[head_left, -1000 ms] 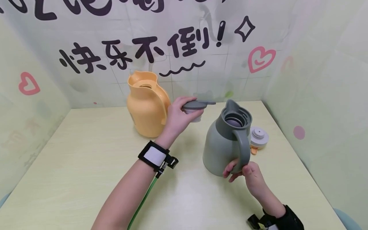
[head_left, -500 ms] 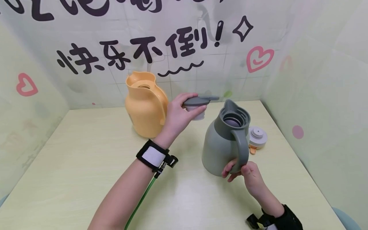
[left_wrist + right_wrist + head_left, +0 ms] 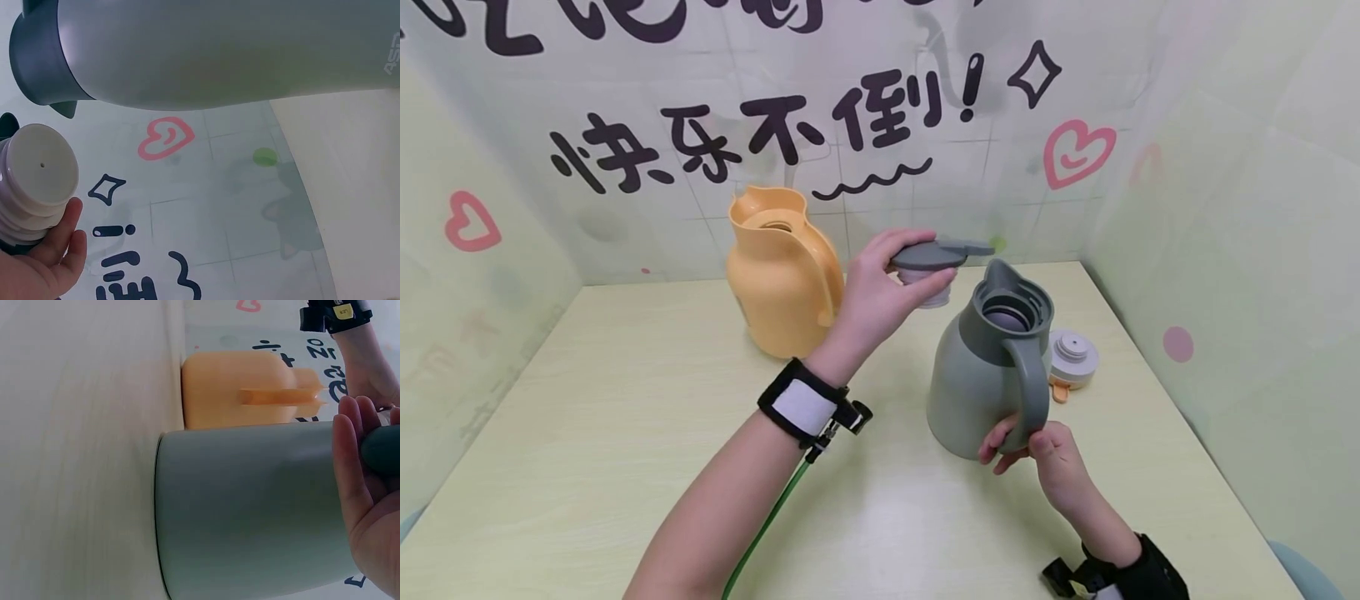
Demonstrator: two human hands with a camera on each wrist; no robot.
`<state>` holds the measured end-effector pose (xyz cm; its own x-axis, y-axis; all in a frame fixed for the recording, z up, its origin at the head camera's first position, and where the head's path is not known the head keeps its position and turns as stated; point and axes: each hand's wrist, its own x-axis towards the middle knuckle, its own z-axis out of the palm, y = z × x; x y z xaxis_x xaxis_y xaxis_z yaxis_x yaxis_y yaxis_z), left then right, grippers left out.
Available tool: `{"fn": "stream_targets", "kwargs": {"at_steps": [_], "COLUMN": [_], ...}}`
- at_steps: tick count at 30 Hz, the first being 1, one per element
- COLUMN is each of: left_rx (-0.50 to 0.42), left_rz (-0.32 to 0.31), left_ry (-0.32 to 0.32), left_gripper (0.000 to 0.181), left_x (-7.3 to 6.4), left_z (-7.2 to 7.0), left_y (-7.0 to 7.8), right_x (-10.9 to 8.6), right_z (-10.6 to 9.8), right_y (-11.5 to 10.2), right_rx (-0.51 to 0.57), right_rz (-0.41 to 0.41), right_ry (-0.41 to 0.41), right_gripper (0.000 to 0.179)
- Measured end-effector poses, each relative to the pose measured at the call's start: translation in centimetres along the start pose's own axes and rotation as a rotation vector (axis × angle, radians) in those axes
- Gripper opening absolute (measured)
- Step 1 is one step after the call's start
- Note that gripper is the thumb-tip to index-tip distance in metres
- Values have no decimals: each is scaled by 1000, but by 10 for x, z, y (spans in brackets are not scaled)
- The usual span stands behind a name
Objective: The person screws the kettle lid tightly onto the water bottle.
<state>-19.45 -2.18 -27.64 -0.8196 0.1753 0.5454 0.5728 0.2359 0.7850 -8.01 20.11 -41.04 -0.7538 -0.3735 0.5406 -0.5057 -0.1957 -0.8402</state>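
My left hand (image 3: 880,296) grips a grey lid (image 3: 928,257) with a white screw stopper under it, held in the air left of the grey thermos jug's mouth. In the left wrist view the stopper's round white underside (image 3: 45,164) shows, apart from the jug. The grey thermos jug (image 3: 973,387) stands upright on the table, its mouth uncovered and its spout toward the back. My right hand (image 3: 1062,471) holds the lower end of its handle (image 3: 1034,387), thumb on the near side and fingers passing behind. The handle partly hides those fingers.
An orange thermos jug (image 3: 778,287) without its lid stands at the back left, near the wall. Its upturned lid (image 3: 1072,358), with a white stopper and orange tab, lies right of the grey jug. Printed sheets wall the table (image 3: 625,433) at the back and sides.
My left hand has carried the grey lid right and slightly up, closer to the grey jug's mouth. The right hand and the grey jug have stayed in place.
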Motion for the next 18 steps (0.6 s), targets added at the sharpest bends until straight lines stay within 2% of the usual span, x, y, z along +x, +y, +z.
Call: {"fn": "stream_targets", "kwargs": {"at_steps": [9,18], "left_rx": [-1,5], "left_rz": [115,193], "left_ry": [-1,-37], "left_gripper": [45,45], "left_x": [7,13], "left_z": [6,14], "left_y": [15,29], "right_x": [0,-1], "right_z": [1,1], "right_y": [0,0], "right_rx": [-13,-24], "right_rz": [-4,-8], "right_ry": [8,9], "right_gripper": [51,51]}}
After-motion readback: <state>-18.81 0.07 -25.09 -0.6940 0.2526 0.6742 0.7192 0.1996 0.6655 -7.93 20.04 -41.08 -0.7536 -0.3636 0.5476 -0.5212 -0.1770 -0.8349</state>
